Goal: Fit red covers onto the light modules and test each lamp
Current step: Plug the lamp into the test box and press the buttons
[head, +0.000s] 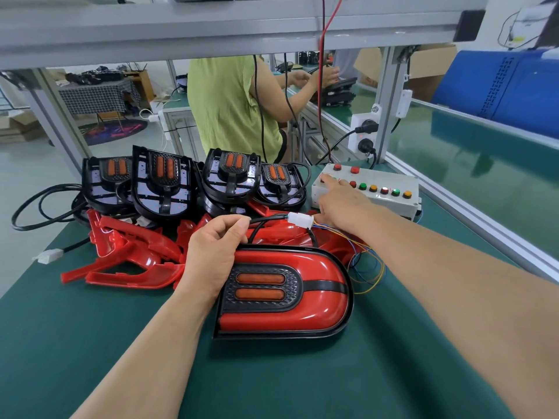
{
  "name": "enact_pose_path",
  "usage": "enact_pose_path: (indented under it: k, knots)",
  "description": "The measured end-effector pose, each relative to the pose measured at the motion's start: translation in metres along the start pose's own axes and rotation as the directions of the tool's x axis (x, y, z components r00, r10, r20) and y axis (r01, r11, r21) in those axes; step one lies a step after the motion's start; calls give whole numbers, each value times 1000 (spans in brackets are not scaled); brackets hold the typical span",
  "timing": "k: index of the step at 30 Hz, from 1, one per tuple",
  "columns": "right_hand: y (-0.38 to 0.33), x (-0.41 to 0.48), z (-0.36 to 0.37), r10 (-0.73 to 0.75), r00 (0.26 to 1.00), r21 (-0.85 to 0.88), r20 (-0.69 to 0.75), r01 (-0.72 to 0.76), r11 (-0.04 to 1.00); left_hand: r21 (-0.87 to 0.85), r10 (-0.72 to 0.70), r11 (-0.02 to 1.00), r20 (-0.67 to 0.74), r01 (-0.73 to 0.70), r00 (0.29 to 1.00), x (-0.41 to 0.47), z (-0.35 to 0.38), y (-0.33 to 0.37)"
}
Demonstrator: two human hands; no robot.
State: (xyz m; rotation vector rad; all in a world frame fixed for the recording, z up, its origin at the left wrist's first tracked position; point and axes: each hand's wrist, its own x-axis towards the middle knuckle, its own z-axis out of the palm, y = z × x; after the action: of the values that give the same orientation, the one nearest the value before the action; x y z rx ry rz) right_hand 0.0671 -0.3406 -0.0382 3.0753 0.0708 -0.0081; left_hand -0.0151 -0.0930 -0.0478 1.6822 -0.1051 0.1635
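A lamp with its red cover fitted lies flat on the green mat in front of me. My left hand rests on the lamp's left end and pinches its black cable, which runs to a white connector joined to thin coloured wires. My right hand reaches to the white test box, its forefinger pressing a button at the box's left end. Several uncovered black light modules stand in a row behind a pile of loose red covers.
The test box carries a row of red, green and yellow buttons. A loose white plug lies at the mat's left. A power strip hangs on the frame post. Another person in a green top works at the bench beyond. A blue crate stands right.
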Motion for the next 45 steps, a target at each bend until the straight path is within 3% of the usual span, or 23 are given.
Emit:
enact_pose_path:
  k: [13, 22, 32, 37, 41, 45]
  knots:
    - [-1, 0, 0, -6, 1000, 10, 3, 6, 1000, 92, 42, 995, -2, -41, 999, -1, -1, 1]
    - [-4, -2, -13, 30, 995, -36, 92, -27, 999, 84, 51, 995, -4, -51, 999, 2, -2, -3]
    - [-1, 12, 9, 96, 990, 118, 108, -108, 987, 97, 64, 993, -2, -63, 998, 1, -1, 0]
    - [-4, 13, 12, 115, 984, 80, 136, -126, 989, 109, 66, 992, 1, -66, 998, 1, -2, -2]
    - [-6, 0, 2, 81, 991, 112, 108, -94, 989, 105, 68, 992, 1, -68, 998, 2, -1, -2]
    - [-2, -19, -3, 15, 1000, 220, -13, -12, 975, 51, 41, 998, -21, -40, 999, 4, 1, -4]
